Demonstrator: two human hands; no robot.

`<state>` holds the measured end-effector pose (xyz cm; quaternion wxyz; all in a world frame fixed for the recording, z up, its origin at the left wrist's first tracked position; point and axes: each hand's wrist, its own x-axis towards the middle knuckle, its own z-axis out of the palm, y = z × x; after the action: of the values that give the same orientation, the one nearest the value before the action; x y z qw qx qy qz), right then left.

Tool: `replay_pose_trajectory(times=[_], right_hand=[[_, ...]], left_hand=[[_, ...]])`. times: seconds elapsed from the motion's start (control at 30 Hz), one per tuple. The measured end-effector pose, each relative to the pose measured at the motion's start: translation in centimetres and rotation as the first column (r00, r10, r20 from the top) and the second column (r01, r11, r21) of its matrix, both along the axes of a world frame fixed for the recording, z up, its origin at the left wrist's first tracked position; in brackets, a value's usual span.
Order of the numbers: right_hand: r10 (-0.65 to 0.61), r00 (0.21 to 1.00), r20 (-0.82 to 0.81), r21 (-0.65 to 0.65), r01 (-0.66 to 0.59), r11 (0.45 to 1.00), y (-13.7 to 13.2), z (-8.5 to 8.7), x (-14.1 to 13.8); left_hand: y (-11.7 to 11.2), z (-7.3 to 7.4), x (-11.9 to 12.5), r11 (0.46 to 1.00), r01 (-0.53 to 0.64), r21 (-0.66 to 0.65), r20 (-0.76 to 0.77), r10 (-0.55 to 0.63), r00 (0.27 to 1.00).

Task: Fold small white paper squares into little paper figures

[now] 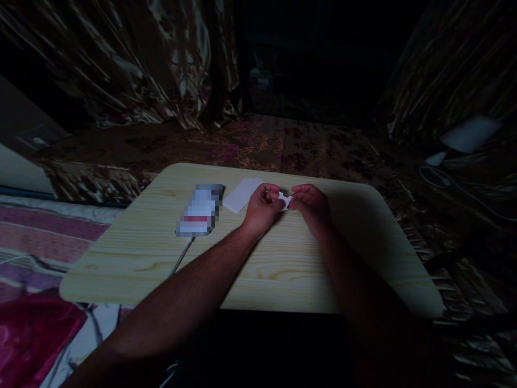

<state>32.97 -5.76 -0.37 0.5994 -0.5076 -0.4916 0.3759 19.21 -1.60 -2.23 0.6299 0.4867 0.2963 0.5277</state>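
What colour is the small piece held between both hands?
The small piece is white, best seen in the head view.

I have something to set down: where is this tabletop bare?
The tabletop looks bare right of the right hand and right forearm, to the right edge; also between the forearms, and left of the device and its cable. Crowded toward the far middle: device, flat white item, left hand, white piece between both hands.

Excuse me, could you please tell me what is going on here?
A person is holding a small, notched white piece between the left hand and right hand, over a wood-grained table. Flat white pieces lie beside the left hand. Farther left lies a pixelated object with a cable at its near end.
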Motion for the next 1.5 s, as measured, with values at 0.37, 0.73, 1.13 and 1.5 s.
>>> replay_pose_trajectory(times=[0.37, 0.73, 1.13, 1.5], right_hand=[[-0.057, 0.99, 0.129, 0.005, 0.056, 0.998, 0.1, -0.1, 0.0], [-0.129, 0.987, 0.092, 0.0, 0.13, 0.992, -0.1, 0.5, 0.0], [-0.072, 0.983, 0.168, -0.113, 0.092, 0.989, -0.4, 0.5, -0.1], [-0.113, 0.946, 0.304, -0.054, 0.136, 0.989, 0.1, -0.7, 0.2]], left_hand=[[-0.1, 0.1, 0.1, 1.0, 0.03, -0.008, -0.01, -0.03, 0.999], [-0.2, -0.2, 0.0, 0.999, 0.052, -0.003, -0.143, -0.052, 0.988], [0.0, -0.5, -0.2, 0.999, 0.044, 0.026, -0.193, -0.038, 0.981], [-0.1, -0.6, -0.1, 0.998, 0.053, 0.044, -0.197, -0.044, 0.979]])
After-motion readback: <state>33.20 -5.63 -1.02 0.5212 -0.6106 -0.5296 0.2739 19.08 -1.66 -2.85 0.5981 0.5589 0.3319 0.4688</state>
